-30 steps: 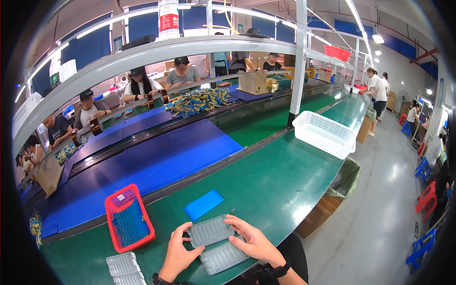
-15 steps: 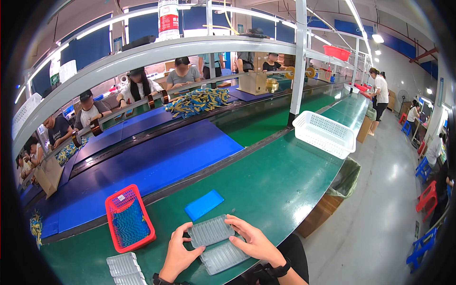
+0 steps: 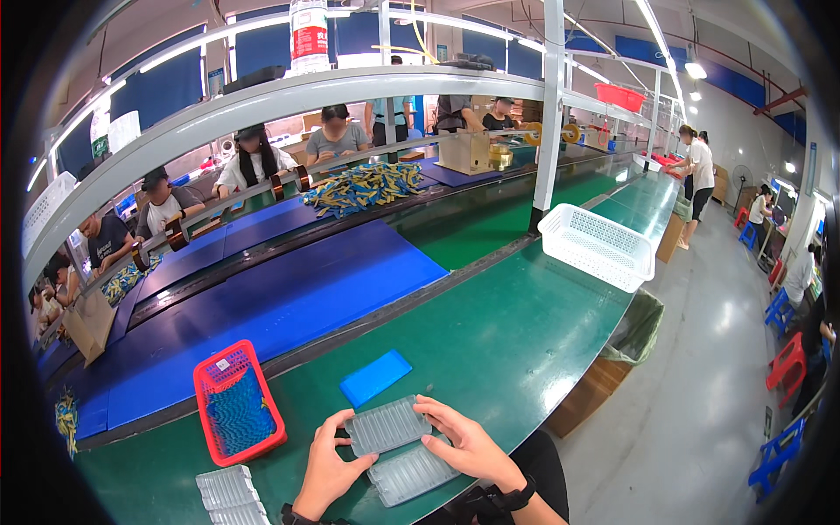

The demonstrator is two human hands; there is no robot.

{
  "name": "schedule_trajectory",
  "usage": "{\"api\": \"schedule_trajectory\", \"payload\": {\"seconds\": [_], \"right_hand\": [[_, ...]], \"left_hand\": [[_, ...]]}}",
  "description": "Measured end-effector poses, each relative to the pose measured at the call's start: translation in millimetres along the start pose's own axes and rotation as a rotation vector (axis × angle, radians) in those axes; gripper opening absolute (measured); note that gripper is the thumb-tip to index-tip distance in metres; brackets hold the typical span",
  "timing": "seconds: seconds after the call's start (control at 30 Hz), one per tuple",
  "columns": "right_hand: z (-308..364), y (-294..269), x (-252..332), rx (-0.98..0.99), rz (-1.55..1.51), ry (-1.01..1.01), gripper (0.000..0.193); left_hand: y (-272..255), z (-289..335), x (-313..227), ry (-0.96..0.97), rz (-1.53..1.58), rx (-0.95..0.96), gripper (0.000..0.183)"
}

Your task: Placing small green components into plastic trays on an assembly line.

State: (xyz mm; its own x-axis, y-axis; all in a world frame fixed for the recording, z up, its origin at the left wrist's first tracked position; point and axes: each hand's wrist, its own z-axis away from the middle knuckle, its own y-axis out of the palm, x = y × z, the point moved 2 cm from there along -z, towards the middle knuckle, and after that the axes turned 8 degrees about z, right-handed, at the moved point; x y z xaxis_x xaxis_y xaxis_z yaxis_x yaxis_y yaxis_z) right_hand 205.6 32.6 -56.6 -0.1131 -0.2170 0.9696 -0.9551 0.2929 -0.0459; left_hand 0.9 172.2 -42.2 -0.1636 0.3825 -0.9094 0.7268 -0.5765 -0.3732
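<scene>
Left hand pinches left edge of clear ribbed tray; right hand pinches its right edge. Tray sits just above second ribbed piece (can't tell if joined). Best: light, even edge grip; thin-looking plastic may flex.
Green counter, left to right: spare ribbed tray, red basket with blue contents, blue sheet, white basket.
Room: co-workers seated left, grey floor, red stool right.
</scene>
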Motion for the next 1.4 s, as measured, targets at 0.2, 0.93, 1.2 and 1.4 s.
{"api": "schedule_trajectory", "payload": {"seconds": [0.2, 0.93, 1.2, 1.4], "right_hand": [[-0.4, -1.1, -1.7, 0.001, 0.001, 0.005, 0.051], [0.1, -0.3, -0.4, 0.0, 0.009, 0.002, 0.05], [0.1, 0.1, -2.1, -0.004, 0.007, -0.002, 0.05], [0.4, -0.3, -0.8, 0.001, 0.005, -0.002, 0.049]], "left_hand": [[0.4, -1.3, 2.0, -0.003, 0.021, -0.008, 0.082], [-2.1, -1.3, 3.5, -0.064, 0.104, -0.004, 0.087], [-2.6, -1.4, 0.1, -0.079, 0.129, -0.001, 0.087], [-2.7, -1.2, 0.8, -0.081, 0.121, 0.002, 0.086]]}}
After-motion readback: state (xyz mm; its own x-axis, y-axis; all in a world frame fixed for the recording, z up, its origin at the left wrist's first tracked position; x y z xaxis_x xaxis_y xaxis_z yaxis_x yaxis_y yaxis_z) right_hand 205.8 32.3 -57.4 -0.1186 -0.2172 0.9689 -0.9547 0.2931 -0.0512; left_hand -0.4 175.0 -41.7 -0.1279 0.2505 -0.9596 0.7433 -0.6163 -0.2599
